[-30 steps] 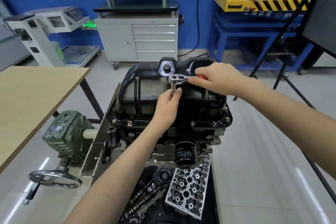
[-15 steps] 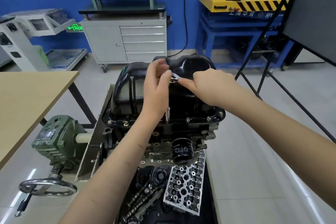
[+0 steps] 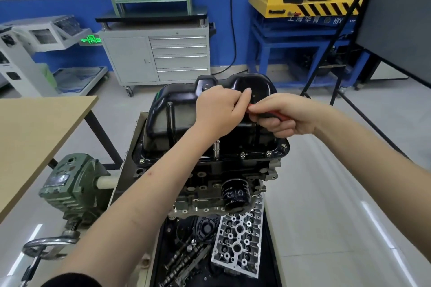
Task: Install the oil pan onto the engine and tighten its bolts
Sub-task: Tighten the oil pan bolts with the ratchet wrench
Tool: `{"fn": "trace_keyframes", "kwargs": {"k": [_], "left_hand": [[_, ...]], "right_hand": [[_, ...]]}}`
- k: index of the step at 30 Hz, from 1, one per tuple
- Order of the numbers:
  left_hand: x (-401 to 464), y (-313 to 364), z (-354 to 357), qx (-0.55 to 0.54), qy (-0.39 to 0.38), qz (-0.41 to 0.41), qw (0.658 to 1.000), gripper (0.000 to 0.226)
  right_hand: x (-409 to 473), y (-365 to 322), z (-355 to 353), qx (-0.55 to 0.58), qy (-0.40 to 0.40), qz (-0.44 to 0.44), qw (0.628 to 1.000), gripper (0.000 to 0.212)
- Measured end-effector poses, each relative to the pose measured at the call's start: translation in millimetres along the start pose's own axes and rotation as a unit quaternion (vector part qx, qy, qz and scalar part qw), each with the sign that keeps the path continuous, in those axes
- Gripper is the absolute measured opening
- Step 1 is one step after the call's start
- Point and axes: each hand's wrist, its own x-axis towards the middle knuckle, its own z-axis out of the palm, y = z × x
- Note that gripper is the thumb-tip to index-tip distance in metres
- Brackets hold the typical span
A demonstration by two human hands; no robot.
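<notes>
The black oil pan (image 3: 177, 109) sits on top of the upturned engine (image 3: 210, 177), with bolts (image 3: 242, 154) along its near flange. My left hand (image 3: 221, 112) curls over the head of a ratchet wrench. Below that hand, the wrench's silver socket extension (image 3: 216, 150) stands upright on the near flange. My right hand (image 3: 286, 116) grips the wrench's red handle (image 3: 265, 113), which points right. The ratchet head itself is hidden under my left hand.
A black oil filter (image 3: 234, 196) sticks out of the engine's near side. Below lie a cylinder head (image 3: 238, 247) and camshafts (image 3: 184, 261) in a tray. A green gearbox (image 3: 72, 184) with a handwheel (image 3: 50, 243) stands left, beside a wooden table (image 3: 35, 133). A black tripod (image 3: 349, 105) stands right.
My left hand rose from the extension shaft to cover the ratchet head. My right hand slid along the handle, and the socket now stands on the near flange.
</notes>
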Motion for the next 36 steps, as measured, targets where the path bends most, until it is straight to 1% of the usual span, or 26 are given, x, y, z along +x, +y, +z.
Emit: {"fn": "trace_keyframes", "kwargs": {"k": [3,5,7,9,11,13,16,18,20,21,23,25,28,30,32,34,35,36], "left_hand": [[1.6,-4.4,-4.6,-0.033,-0.007,0.017,0.999,0.046],[1.3,-7.1,-6.4,-0.082,-0.012,0.014,0.996,0.047],[2.3,-9.4,-6.8,-0.162,-0.009,-0.018,0.987,0.048],[6.4,-11.3,-6.6,-0.244,-0.011,-0.068,0.967,0.051],[9.5,-11.3,-7.8,-0.301,-0.022,-0.105,0.947,0.05],[11.7,-10.6,-6.5,-0.358,-0.013,-0.134,0.924,0.048],[16.4,-11.9,-3.6,-0.452,-0.003,-0.191,0.872,0.045],[22.5,-16.7,-6.8,-0.498,-0.034,-0.227,0.836,0.044],[27.5,-21.1,-12.0,-0.548,-0.077,-0.258,0.792,0.042],[27.6,-22.2,-12.8,-0.566,-0.091,-0.269,0.774,0.042],[25.4,-21.6,-11.6,-0.59,-0.094,-0.283,0.75,0.042],[21.5,-20.2,-9.7,-0.609,-0.072,-0.298,0.731,0.046],[14.3,-29.5,-9.3,-0.626,-0.024,-0.318,0.711,0.055],[4.0,-38.7,-9.3,-0.637,-0.014,-0.332,0.696,0.059],[-12.5,-43.2,-5.5,-0.643,-0.033,-0.352,0.679,0.064],[-28.5,-43.2,1.4,-0.662,-0.041,-0.354,0.659,0.069],[-34.4,-42.9,4.8,-0.669,-0.038,-0.346,0.657,0.07],[-38.7,-42.3,8.5,-0.667,-0.036,-0.338,0.663,0.068]], "right_hand": [[-4.1,3.5,16.2,0.094,0.028,0.01,0.995,0.028],[-6.1,5.8,33.5,0.168,0.056,0.002,0.984,0.029],[-7.0,8.4,53.8,0.246,0.077,-0.008,0.966,0.03],[-5.9,10.7,73.2,0.311,0.092,-0.02,0.946,0.03],[-4.1,11.4,89.0,0.361,0.108,-0.033,0.926,0.03],[-2.2,10.1,101.3,0.408,0.118,-0.041,0.904,0.03],[3.5,4.2,118.2,0.464,0.125,-0.05,0.876,0.031],[11.6,-3.5,132.3,0.487,0.133,-0.058,0.861,0.03],[18.3,-11.0,146.2,0.495,0.142,-0.066,0.855,0.026],[20.6,-12.7,151.2,0.495,0.142,-0.069,0.855,0.025],[22.0,-10.4,153.1,0.485,0.129,-0.073,0.862,0.022],[17.9,-3.3,145.8,0.44,0.104,-0.07,0.889,0.02],[9.4,5.4,125.7,0.307,0.05,-0.051,0.949,0.022],[4.6,5.8,109.6,0.216,0.01,-0.036,0.976,0.026],[1.5,2.3,91.0,0.131,-0.018,-0.027,0.991,0.023],[-0.1,-2.9,70.5,0.051,-0.031,-0.023,0.998,0.013],[0.0,-5.5,60.1,0.024,-0.035,-0.023,0.999,0.008],[0.3,-7.5,49.8,0.009,-0.036,-0.022,0.999,0.005]]}}
